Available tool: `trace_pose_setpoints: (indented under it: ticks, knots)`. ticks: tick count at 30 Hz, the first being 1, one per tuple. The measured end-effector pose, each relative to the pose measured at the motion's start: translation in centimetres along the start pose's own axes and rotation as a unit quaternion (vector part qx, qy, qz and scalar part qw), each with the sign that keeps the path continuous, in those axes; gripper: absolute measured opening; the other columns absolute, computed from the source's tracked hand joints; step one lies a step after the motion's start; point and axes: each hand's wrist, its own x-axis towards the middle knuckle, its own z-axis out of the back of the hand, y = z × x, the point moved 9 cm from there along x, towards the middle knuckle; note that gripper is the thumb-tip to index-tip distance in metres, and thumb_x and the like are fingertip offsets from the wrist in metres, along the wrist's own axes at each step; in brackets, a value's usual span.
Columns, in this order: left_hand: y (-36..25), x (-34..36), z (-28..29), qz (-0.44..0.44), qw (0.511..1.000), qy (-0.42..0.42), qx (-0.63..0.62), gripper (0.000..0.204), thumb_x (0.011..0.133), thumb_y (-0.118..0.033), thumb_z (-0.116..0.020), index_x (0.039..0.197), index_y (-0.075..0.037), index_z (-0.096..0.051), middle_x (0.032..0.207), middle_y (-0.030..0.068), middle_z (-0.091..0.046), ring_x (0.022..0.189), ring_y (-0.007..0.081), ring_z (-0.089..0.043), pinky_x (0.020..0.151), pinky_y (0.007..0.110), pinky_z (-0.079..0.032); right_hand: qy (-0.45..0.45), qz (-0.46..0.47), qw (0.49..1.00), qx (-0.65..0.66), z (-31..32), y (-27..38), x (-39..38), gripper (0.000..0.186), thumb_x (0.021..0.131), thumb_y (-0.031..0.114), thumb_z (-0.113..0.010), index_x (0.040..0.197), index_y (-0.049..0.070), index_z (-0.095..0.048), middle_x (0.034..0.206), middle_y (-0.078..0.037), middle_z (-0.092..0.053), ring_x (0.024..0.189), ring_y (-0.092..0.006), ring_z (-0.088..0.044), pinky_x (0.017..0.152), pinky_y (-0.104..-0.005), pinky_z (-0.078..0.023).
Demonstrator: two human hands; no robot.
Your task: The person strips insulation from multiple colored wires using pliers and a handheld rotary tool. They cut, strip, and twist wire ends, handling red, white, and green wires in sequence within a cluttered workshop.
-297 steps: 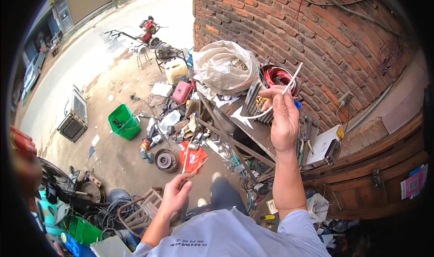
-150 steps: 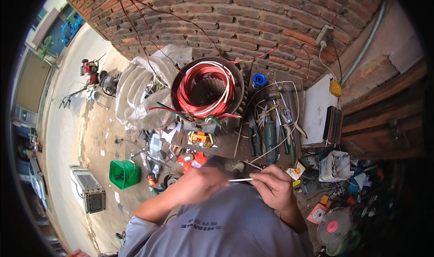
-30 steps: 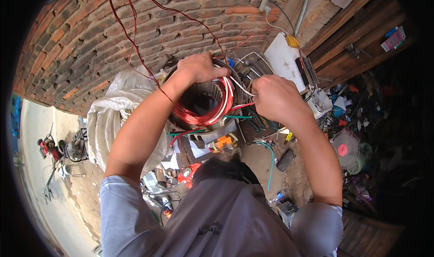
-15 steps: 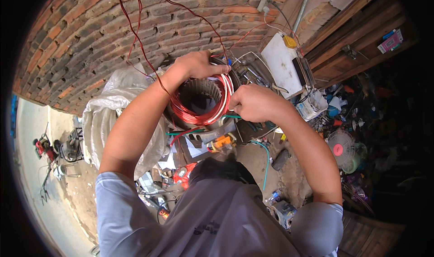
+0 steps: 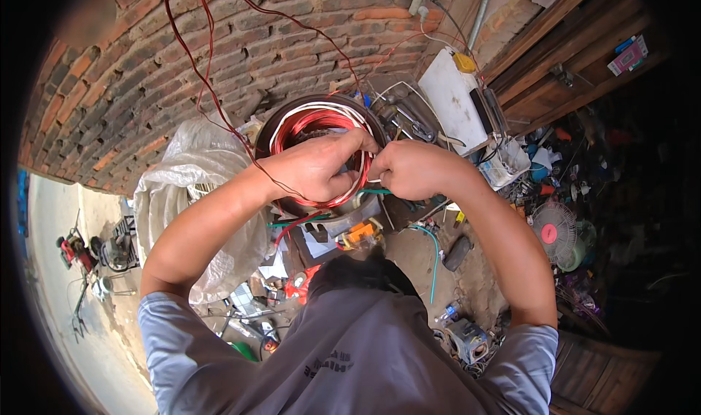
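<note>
A motor stator [image 5: 265, 132] stands upright in front of me. Red enamelled wire windings [image 5: 310, 120] form a thick ring at its top, and a white cord [image 5: 286, 116] runs along them. My left hand [image 5: 321, 168] lies across the near part of the ring, with fingers curled and the tips at the windings' right side. My right hand [image 5: 415, 168] is closed like a fist against that same side, nearly touching the left fingertips. What either hand pinches is hidden by the fingers. Long dark red wires [image 5: 191, 64] hang down past the left hand.
A brick wall [image 5: 292, 43] rises behind. A white woven sack [image 5: 197, 167] is at the left, with a white board [image 5: 451, 97] at the back right. Tools [image 5: 409, 119] lie beside the stator. An orange device [image 5: 361, 232] sits nearer, and a fan [image 5: 553, 231] stands right.
My left hand has moved from the far rim toward me and right, across the windings to beside my right hand. The right hand has stayed almost in place, closed.
</note>
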Motion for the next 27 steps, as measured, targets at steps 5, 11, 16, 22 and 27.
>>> trace_pose_setpoints:
  ticks: [5, 11, 16, 22, 27]
  knots:
    - [-1.0, 0.5, -0.7, -0.100, 0.985, -0.037, 0.133, 0.029, 0.087, -0.008, -0.070, 0.111, 0.000, -0.055, 0.099, 0.0206, -0.063, 0.099, 0.0429, -0.064, 0.089, 0.050, -0.052, 0.021, -0.019, 0.999, -0.036, 0.3, 1.0, -0.8, 0.025, 0.093, 0.011, -0.059, 0.106, 0.001, -0.077, 0.097, -0.024, -0.074, 0.096, -0.0415, -0.072, 0.088, -0.0507, -0.055]
    - [-2.9, 0.2, -1.0, -0.189, 0.957, -0.032, 0.220, 0.020, 0.088, -0.012, -0.072, 0.105, -0.005, -0.063, 0.107, 0.0139, -0.064, 0.113, 0.0354, -0.064, 0.099, 0.046, -0.052, -0.140, 0.020, 0.989, -0.032, 2.3, 1.5, -5.4, 0.021, 0.096, 0.015, -0.064, 0.105, 0.001, -0.077, 0.098, -0.020, -0.073, 0.096, -0.0403, -0.070, 0.085, -0.0502, -0.054]
    - [-2.4, 0.3, -1.3, -0.187, 0.958, 0.000, 0.216, 0.020, 0.085, -0.010, -0.071, 0.105, -0.008, -0.067, 0.113, 0.0111, -0.064, 0.121, 0.0333, -0.062, 0.107, 0.046, -0.050, -0.231, 0.011, 0.972, 0.048, 2.2, -1.1, -8.6, 0.020, 0.095, 0.015, -0.069, 0.107, 0.000, -0.076, 0.097, -0.016, -0.072, 0.094, -0.0366, -0.070, 0.085, -0.0452, -0.054]
    - [-2.3, 0.3, -1.4, -0.172, 0.961, -0.013, 0.216, 0.018, 0.082, -0.010, -0.070, 0.100, -0.007, -0.068, 0.117, 0.0112, -0.065, 0.127, 0.0339, -0.062, 0.110, 0.048, -0.049, -0.251, -0.037, 0.963, 0.094, -0.5, -1.4, -9.6, 0.031, 0.097, 0.023, -0.070, 0.114, -0.002, -0.072, 0.104, -0.022, -0.072, 0.098, -0.0424, -0.070, 0.086, -0.0470, -0.055]
    - [-2.2, 0.5, -1.5, -0.152, 0.964, -0.006, 0.218, 0.017, 0.082, -0.012, -0.070, 0.098, -0.008, -0.070, 0.120, 0.0107, -0.066, 0.130, 0.0334, -0.061, 0.112, 0.049, -0.047, -0.322, -0.057, 0.910, 0.254, -8.5, -3.6, -9.5, 0.031, 0.095, 0.019, -0.076, 0.117, -0.001, -0.068, 0.101, -0.018, -0.073, 0.093, -0.0343, -0.073, 0.082, -0.0426, -0.057]
